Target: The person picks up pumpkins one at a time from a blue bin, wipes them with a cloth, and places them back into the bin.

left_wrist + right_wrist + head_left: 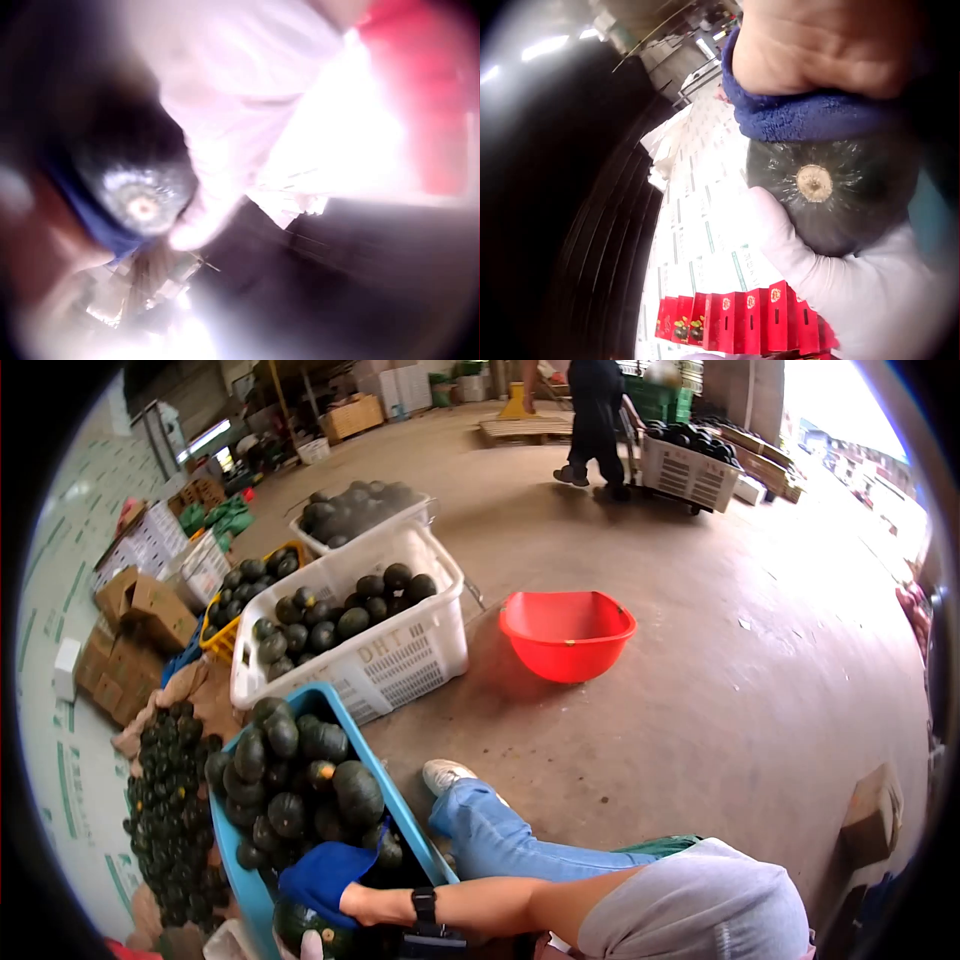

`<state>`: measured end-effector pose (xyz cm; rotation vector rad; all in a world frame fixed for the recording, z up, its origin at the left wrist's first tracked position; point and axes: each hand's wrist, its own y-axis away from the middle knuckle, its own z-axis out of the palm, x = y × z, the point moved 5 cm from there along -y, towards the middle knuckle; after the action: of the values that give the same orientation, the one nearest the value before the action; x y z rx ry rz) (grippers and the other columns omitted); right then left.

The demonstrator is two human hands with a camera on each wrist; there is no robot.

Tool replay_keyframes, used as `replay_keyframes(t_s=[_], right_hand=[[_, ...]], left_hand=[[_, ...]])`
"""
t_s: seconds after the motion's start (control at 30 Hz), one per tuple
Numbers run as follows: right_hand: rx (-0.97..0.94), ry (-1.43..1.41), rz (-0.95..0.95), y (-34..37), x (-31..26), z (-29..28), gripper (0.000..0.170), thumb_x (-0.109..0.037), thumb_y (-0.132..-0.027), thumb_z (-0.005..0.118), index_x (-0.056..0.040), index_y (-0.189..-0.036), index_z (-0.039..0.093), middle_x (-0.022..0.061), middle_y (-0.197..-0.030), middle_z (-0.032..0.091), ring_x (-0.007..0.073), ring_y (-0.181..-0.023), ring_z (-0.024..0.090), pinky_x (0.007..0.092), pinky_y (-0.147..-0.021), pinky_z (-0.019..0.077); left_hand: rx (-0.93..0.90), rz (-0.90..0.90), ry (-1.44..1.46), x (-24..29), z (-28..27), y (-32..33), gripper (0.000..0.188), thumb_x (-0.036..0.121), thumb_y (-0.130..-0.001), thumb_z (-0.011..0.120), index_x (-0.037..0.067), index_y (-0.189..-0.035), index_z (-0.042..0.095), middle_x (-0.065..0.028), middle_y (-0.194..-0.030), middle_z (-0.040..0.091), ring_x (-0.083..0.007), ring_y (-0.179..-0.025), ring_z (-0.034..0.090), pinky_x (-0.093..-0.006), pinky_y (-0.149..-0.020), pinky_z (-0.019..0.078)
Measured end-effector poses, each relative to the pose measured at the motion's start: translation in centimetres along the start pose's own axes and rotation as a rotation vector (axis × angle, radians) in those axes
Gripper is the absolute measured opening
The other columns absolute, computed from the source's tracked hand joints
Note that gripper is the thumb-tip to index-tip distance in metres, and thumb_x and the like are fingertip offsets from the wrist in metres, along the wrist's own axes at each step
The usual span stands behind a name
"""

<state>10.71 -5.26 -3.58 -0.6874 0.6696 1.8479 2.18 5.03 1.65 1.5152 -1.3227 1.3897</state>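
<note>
My left hand (855,292), in a white glove, grips a round dark green pumpkin (814,217), its thumb along one side and its pale stem scar showing. On the other side of the pumpkin, my right hand (817,52) holds a blue cloth (802,116) against the skin; the fingers are hidden by the cloth. In the head view both hands are low, over the near end of a blue crate (400,800) filled with dark green pumpkins (285,815). Only a gloved fingertip of the left hand shows there.
A white crate (410,670) of pumpkins stands beyond the blue one, with a red basin (570,650) to its right. Small dark pumpkins (170,810) lie heaped at left. Red boxes (754,322) stand in a row. A person (597,420) is beside a loaded cart (690,475).
</note>
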Motion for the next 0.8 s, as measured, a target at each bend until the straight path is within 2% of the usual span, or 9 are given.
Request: replay_keyframes(t_s=[0.03,0.1,0.2,0.4,0.57,0.67,0.73,0.77,0.8], right_hand=[[-0.026,-0.146,0.047,0.3,0.0,-0.2,0.023,-0.024,-0.094,0.052,-0.0059,-0.097,0.066,0.0063,-0.092,0.068,0.0194,-0.079,0.063,0.0312,-0.077,0.0511],[-0.171,-0.728,0.133,0.1,1.6,0.2,0.025,-0.028,-0.094,0.053,-0.0053,-0.096,0.065,0.0059,-0.091,0.068,0.0192,-0.082,0.062,0.0319,-0.079,0.0513],[-0.164,-0.804,0.086,-0.2,5.4,-2.2,0.028,-0.034,-0.094,0.052,-0.0085,-0.095,0.063,0.0056,-0.093,0.067,0.0192,-0.089,0.062,0.0327,-0.085,0.0503],[0.023,-0.114,0.258,0.5,4.4,-0.8,0.035,-0.032,-0.098,0.044,-0.0065,-0.111,0.064,0.0078,-0.113,0.065,0.0213,-0.102,0.060,0.0337,-0.092,0.0475],[-0.342,1.044,-0.208,1.6,2.9,-1.9,0.033,-0.031,-0.099,0.046,-0.0046,-0.111,0.062,0.0060,-0.104,0.066,0.0159,-0.097,0.058,0.0326,-0.085,0.0456],[-0.366,0.965,-0.069,1.7,1.8,-2.2,0.031,-0.031,-0.100,0.047,-0.0050,-0.108,0.062,0.0035,-0.096,0.066,0.0156,-0.088,0.058,0.0326,-0.080,0.0460],[0.021,0.322,0.223,0.9,2.2,-3.6,0.029,-0.031,-0.100,0.048,-0.0069,-0.105,0.063,0.0017,-0.091,0.066,0.0188,-0.083,0.060,0.0308,-0.077,0.0462],[-0.004,0.086,0.233,0.6,2.1,-3.4,0.030,-0.032,-0.099,0.048,-0.0071,-0.104,0.064,0.0037,-0.093,0.067,0.0193,-0.086,0.062,0.0296,-0.077,0.0472],[-0.123,-0.068,0.247,0.8,1.2,-2.3,0.033,-0.035,-0.098,0.050,-0.0063,-0.111,0.062,0.0053,-0.107,0.065,0.0192,-0.101,0.059,0.0314,-0.094,0.0453]], left_hand=[[0.002,0.310,0.233,-1.4,0.7,-1.0,0.057,0.023,-0.080,0.062,-0.003,-0.128,0.050,-0.0157,-0.125,0.054,-0.0271,-0.110,0.054,-0.0371,-0.094,0.0442],[-0.020,0.218,0.400,-0.2,2.6,-0.2,0.065,0.023,-0.072,0.071,-0.004,-0.127,0.049,-0.0135,-0.118,0.056,-0.0255,-0.103,0.057,-0.0361,-0.091,0.0476],[0.210,0.446,-0.026,-2.0,3.4,-0.5,0.082,0.009,-0.059,0.086,0.002,-0.130,0.045,-0.0117,-0.122,0.053,-0.0232,-0.109,0.054,-0.0374,-0.096,0.0455],[0.328,0.450,-0.126,-2.3,-0.4,-1.7,0.080,0.007,-0.063,0.087,0.002,-0.130,0.043,-0.0104,-0.121,0.054,-0.0202,-0.112,0.054,-0.0354,-0.098,0.0443],[0.159,-0.526,0.823,-8.4,-4.0,-3.4,0.047,0.046,-0.090,0.056,0.012,-0.122,0.056,-0.0070,-0.116,0.062,-0.0227,-0.108,0.060,-0.0429,-0.085,0.0532],[0.074,-0.404,1.113,-5.5,-7.6,-7.1,0.055,0.051,-0.091,0.053,0.008,-0.127,0.049,-0.0159,-0.127,0.054,-0.0337,-0.118,0.052,-0.0590,-0.091,0.0500],[0.056,-0.206,1.399,-4.4,-11.2,-12.1,0.077,0.058,-0.090,0.052,-0.001,-0.136,0.034,-0.0241,-0.138,0.041,-0.0377,-0.127,0.043,-0.0624,-0.102,0.0381],[0.246,0.086,1.019,-5.7,-14.3,-14.6,0.088,0.062,-0.087,0.055,-0.003,-0.138,0.025,-0.0269,-0.138,0.037,-0.0379,-0.120,0.048,-0.0575,-0.103,0.0385],[0.316,-0.062,1.194,-3.8,-13.8,-14.7,0.066,0.056,-0.087,0.060,0.004,-0.125,0.045,-0.0250,-0.116,0.053,-0.0294,-0.102,0.056,-0.0533,-0.098,0.0432]])
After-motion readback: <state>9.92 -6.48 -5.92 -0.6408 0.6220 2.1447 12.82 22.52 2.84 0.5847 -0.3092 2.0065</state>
